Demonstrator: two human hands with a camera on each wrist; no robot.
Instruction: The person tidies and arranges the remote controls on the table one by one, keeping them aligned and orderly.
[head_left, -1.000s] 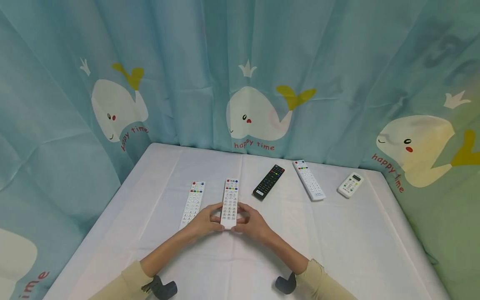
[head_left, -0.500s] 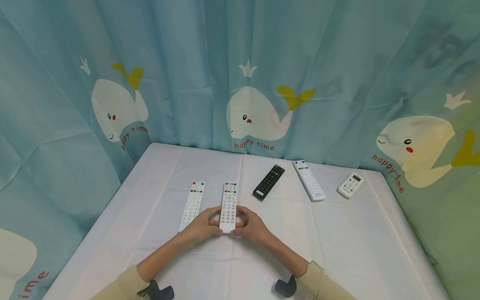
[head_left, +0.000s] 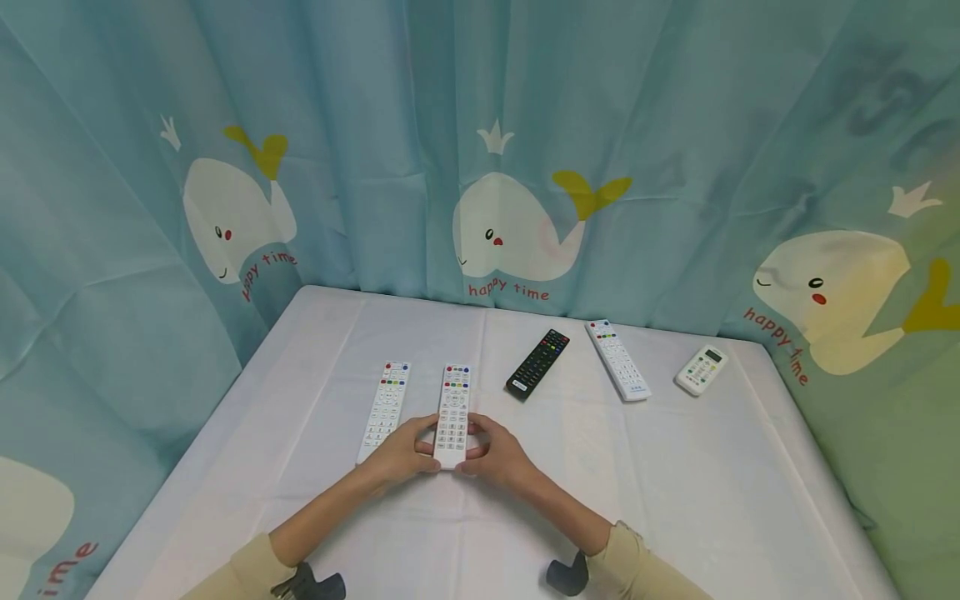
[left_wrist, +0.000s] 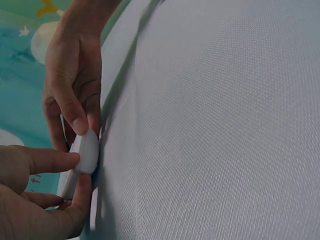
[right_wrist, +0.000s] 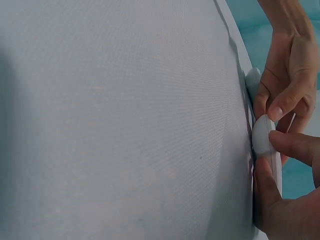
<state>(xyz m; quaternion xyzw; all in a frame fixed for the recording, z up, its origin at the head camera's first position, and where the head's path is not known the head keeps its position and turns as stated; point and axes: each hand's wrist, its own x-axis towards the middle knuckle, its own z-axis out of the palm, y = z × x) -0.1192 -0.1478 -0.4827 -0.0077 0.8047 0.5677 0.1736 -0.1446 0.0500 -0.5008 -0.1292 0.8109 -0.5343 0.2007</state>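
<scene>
Both hands hold a white remote control (head_left: 453,408) with coloured buttons near its top, one hand along each long side. The left hand (head_left: 402,451) pinches its lower left edge between thumb and fingers, and the right hand (head_left: 498,452) does the same on the lower right edge. In the left wrist view the rounded end of the remote (left_wrist: 89,152) shows between the fingertips, low over the cloth. A second white remote control (head_left: 386,408) lies just left of the held one, roughly alongside it, its lower end overlapped by the left hand in the head view.
Toward the back right lie a black remote control (head_left: 537,364), a long white remote control (head_left: 618,362) and a small white remote control with a display (head_left: 701,370). White cloth (head_left: 720,492) covers the table. A blue-green whale-print curtain (head_left: 390,150) surrounds its back and sides.
The two hands have brought the white remote slightly left and nearer to the body, toward the second white remote. The other remotes have stayed in place.
</scene>
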